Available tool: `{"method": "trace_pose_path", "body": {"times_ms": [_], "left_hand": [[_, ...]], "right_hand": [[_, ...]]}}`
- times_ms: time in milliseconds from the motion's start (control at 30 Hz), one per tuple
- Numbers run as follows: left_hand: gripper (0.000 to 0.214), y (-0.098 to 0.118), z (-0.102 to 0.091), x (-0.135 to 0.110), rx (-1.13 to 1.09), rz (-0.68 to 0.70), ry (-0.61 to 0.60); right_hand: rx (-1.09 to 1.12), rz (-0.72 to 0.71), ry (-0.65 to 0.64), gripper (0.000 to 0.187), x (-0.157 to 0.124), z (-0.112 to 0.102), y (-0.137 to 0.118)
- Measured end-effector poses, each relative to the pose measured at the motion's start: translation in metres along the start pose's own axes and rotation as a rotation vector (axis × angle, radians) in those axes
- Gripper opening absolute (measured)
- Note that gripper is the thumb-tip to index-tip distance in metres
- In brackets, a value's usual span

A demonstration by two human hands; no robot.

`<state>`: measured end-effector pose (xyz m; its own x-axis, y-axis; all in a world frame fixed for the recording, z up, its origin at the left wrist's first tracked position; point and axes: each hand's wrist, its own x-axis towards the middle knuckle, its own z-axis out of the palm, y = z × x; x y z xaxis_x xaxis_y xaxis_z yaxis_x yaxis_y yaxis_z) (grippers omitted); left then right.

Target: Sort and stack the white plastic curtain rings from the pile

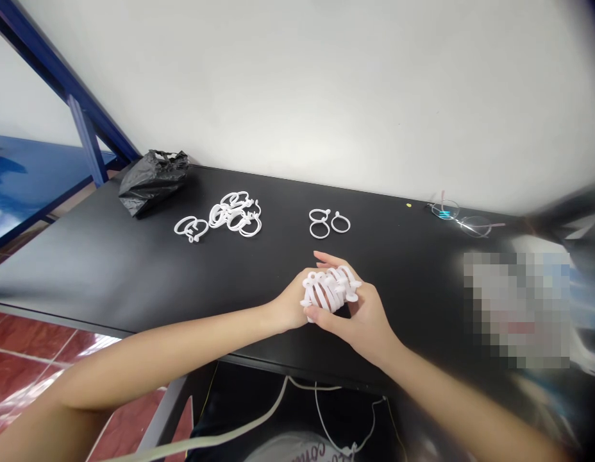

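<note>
Both hands meet over the near middle of a black table point(109, 269). Between them is a bunch of white plastic rings point(329, 289), stacked side by side. My left hand point(290, 305) cups the bunch from the left with its fingers reaching behind it. My right hand point(362, 317) grips it from the right, thumb across the front. Farther back lie three loose white rings point(327, 222), and to their left a larger heap of white rings point(236, 215) with a couple set apart point(192, 228).
A crumpled black plastic bag point(152, 181) sits at the table's back left. Eyeglasses point(463, 218) lie at the back right by the white wall. A blurred patch covers the right side. Blue metal frame stands at left; cables hang under the table edge.
</note>
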<state>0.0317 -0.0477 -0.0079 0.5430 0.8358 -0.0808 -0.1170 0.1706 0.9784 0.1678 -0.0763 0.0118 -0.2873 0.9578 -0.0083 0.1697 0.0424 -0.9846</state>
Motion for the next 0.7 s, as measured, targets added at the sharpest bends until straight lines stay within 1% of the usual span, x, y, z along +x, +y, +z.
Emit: {"method": "trace_pose_path", "body": {"times_ms": [100, 233, 333, 367, 433, 500, 533, 567, 600, 667, 700], "left_hand": [[0.006, -0.002, -0.003, 0.0, 0.18, 0.119, -0.003], [0.009, 0.004, -0.006, -0.006, 0.317, 0.128, 0.018], [0.009, 0.007, -0.008, -0.007, 0.368, 0.142, 0.026], [0.01, 0.008, -0.008, -0.006, 0.369, 0.146, 0.008], [0.012, 0.007, -0.009, -0.002, 0.376, 0.144, -0.069], [0.015, 0.006, -0.01, 0.002, 0.386, 0.113, -0.17], [0.016, 0.006, -0.011, 0.003, 0.389, 0.097, -0.209], [0.015, 0.006, -0.011, 0.004, 0.392, 0.091, -0.236], [0.015, 0.006, -0.011, 0.005, 0.4, 0.095, -0.25], [0.015, 0.006, -0.011, 0.004, 0.442, 0.147, -0.24], [0.016, 0.006, -0.012, 0.002, 0.469, 0.179, -0.229]], "right_hand": [[0.045, 0.032, 0.011, 0.054, 0.0, 0.0, -0.001], [0.115, 0.101, -0.034, 0.048, 0.002, -0.004, -0.003], [0.145, 0.118, -0.054, 0.046, 0.002, -0.006, -0.003], [0.152, 0.121, -0.049, 0.048, 0.002, -0.006, -0.003], [0.169, 0.13, -0.052, 0.055, 0.003, -0.007, -0.003], [0.201, 0.143, -0.103, 0.063, 0.005, -0.009, -0.003], [0.218, 0.149, -0.146, 0.064, 0.006, -0.01, -0.003], [0.229, 0.154, -0.188, 0.06, 0.007, -0.011, -0.004], [0.233, 0.155, -0.219, 0.053, 0.008, -0.013, -0.005], [0.221, 0.15, -0.24, 0.032, 0.009, -0.015, -0.006], [0.215, 0.152, -0.233, 0.025, 0.009, -0.016, -0.006]]}}
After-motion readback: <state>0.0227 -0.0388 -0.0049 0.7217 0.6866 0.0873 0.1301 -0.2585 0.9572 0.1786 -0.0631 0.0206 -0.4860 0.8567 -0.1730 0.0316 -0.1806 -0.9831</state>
